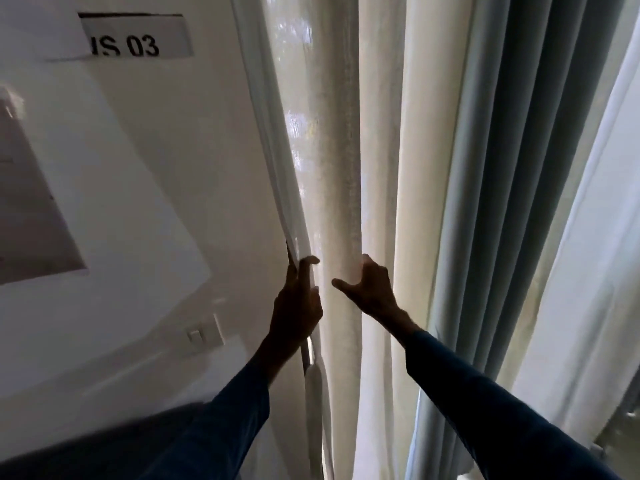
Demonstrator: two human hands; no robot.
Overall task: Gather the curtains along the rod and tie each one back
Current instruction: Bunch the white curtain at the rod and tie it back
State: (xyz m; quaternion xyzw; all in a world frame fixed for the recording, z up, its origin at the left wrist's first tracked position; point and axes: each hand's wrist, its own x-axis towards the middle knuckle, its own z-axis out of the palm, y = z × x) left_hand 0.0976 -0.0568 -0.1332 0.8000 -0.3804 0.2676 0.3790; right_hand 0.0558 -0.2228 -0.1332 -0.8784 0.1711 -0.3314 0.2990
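A sheer white curtain (332, 161) hangs in long folds in the middle of the head view, lit from behind. My left hand (298, 303) pinches its left edge beside the wall. My right hand (369, 289) grips a fold of the same sheer curtain a little to the right, thumb sticking out to the left. A thicker grey-blue curtain (502, 202) hangs bunched in pleats to the right of both hands. A white padded tie-back (315, 403) hangs below my left hand. The rod is out of view.
A white wall (156, 168) stands at the left with a sign reading "03" (138, 39), a framed picture (31, 209) and a light switch (195, 336). More sheer fabric (595, 237) hangs at the far right.
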